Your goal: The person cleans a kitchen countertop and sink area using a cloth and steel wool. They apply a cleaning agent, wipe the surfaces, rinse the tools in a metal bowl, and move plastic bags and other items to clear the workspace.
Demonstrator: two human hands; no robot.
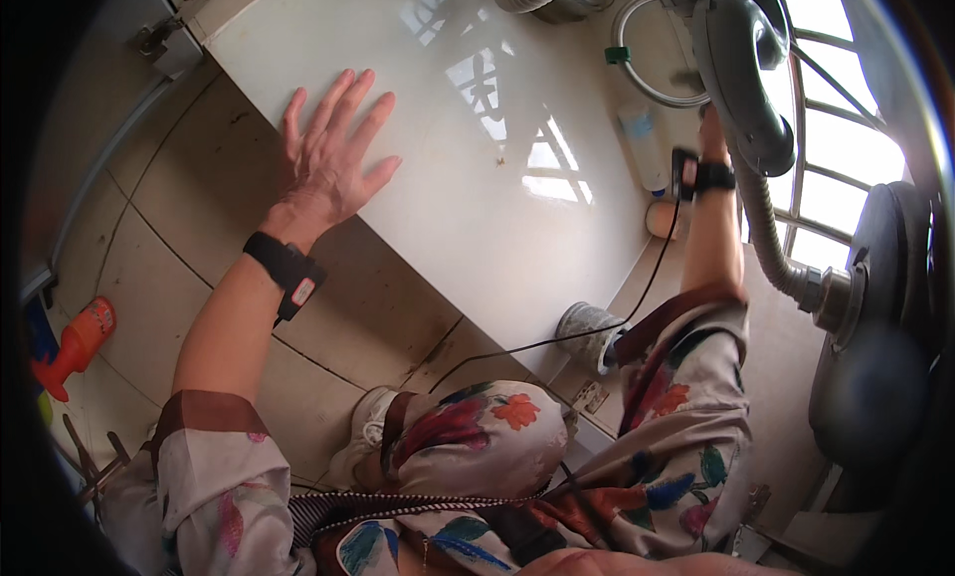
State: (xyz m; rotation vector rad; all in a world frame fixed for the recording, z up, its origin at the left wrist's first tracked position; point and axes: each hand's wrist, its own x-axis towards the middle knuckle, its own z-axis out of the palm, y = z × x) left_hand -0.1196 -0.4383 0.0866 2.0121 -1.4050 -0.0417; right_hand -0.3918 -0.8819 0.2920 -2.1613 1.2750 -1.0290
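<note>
My left hand (324,158) rests palm down with its fingers spread on the glossy white cabinet floor panel (448,203), close to its front edge. At the right, my right hand (714,136) reaches in beside a grey plastic drain trap (727,69). The trap hides most of its fingers, so what it touches cannot be made out. Just left of that hand, a translucent plastic bottle (647,158) with a blue cap lies along the panel's back edge. A peach-coloured round object (662,219) sits below the bottle.
A looped hose (623,76) with a green fitting and a ribbed drain hose (772,240) hang near my right arm. A grey cylindrical container (586,333) lies by the panel's near corner. A black cable (522,347) crosses there. An orange bottle (86,337) is at far left on the tiled floor (216,233).
</note>
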